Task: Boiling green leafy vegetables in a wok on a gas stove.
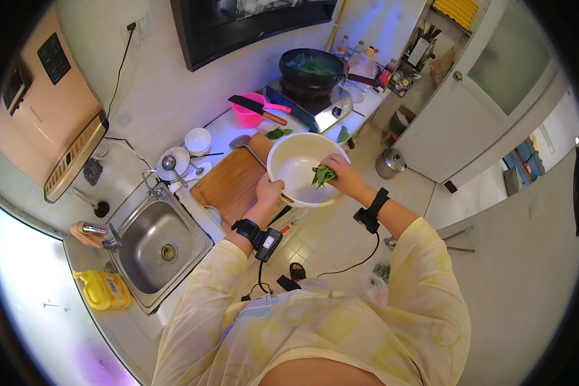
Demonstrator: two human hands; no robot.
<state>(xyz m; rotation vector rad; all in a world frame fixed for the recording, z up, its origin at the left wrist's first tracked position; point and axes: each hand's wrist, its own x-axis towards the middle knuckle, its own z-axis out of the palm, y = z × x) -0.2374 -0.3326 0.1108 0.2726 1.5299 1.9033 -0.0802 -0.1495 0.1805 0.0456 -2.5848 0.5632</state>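
My left hand [269, 193] grips the near left rim of a white plastic basin [292, 166], tilted in front of me. Over the basin's right side, my right hand [340, 173] holds a small bunch of leafy greens [322, 176]. More greens [311, 65] lie in a black wok [313, 77] on a portable gas stove [330, 108]. Loose leaves [278, 132] rest on the counter behind the basin, and another leaf [342, 134] is near the stove's front. A wooden cutting board [229, 186] lies left of the basin, with a metal ladle [241, 141] across its far edge.
A cleaver [258, 110] lies across a pink dipper [246, 116] near the wall. Bowls [198, 141] and a plate with spoons [166, 169] stand beside the steel sink [149, 251]. Bottles [363, 62] are behind the wok. A lidded metal pot [391, 163] is on the floor.
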